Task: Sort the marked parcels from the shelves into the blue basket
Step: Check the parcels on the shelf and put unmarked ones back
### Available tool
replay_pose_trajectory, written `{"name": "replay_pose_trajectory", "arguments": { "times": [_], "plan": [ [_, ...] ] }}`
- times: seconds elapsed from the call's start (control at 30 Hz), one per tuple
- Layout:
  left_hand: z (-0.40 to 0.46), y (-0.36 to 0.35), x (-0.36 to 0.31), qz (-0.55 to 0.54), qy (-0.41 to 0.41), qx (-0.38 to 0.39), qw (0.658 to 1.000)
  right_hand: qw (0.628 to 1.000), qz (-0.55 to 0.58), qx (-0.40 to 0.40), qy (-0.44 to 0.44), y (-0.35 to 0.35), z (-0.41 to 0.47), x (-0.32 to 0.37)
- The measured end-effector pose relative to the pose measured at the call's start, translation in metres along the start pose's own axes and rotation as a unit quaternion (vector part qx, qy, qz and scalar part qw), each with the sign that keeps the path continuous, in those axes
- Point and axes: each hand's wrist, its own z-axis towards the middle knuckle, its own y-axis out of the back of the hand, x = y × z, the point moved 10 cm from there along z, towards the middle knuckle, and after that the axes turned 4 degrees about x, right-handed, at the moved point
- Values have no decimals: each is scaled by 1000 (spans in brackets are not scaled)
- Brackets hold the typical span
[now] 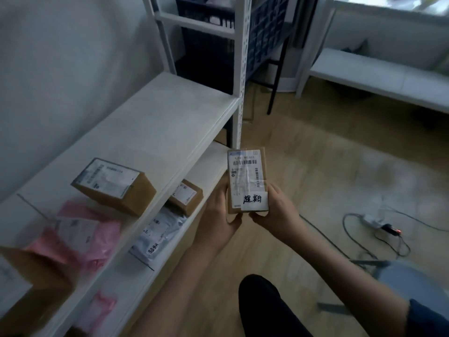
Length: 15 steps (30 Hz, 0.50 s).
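Both hands hold one small cardboard parcel (pixel 247 181) out over the wooden floor (pixel 315 166), just off the front edge of the white shelving (pixel 155 122). The left hand (pixel 220 215) curls round the parcel's left side and lower corner, and the right hand (pixel 275 210) grips its right side, thumb lying over the white sticker (pixel 254 199) with handwritten characters near the bottom edge. A printed shipping label with barcodes covers most of the upturned face. The parcel touches no shelf; only the two hands carry it. On the upper shelf board, towards its front edge, sits another brown box (pixel 114 186) with a label on top, and nearer the board's left end lie pink mailer bags (pixel 85 237), partly overlapping. At the far left corner a larger carton (pixel 31 285) stands, blurred. On the lower board, a smaller brown box (pixel 185 197) rests beside a grey mailer bag (pixel 158 232) that bears handwriting on a white patch. The blue basket (pixel 264 35) stands well apart, behind the upright post at the shelving's far end, its contents too dim to make out. A cable and power strip (pixel 379 224) lie on the floor to the right.
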Motion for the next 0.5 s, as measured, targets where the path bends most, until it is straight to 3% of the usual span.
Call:
{"name": "replay_pose_trajectory", "arguments": {
  "times": [0.23, 0.5],
  "plan": [
    [36, 56, -141, 5, -53, 31, 998, 998, 0, -44, -39, 133, -6, 50],
    [83, 80, -221, -10, -126, 50, 991, 992, 0, -115, -58, 220, 0, 70]
  ]
}}
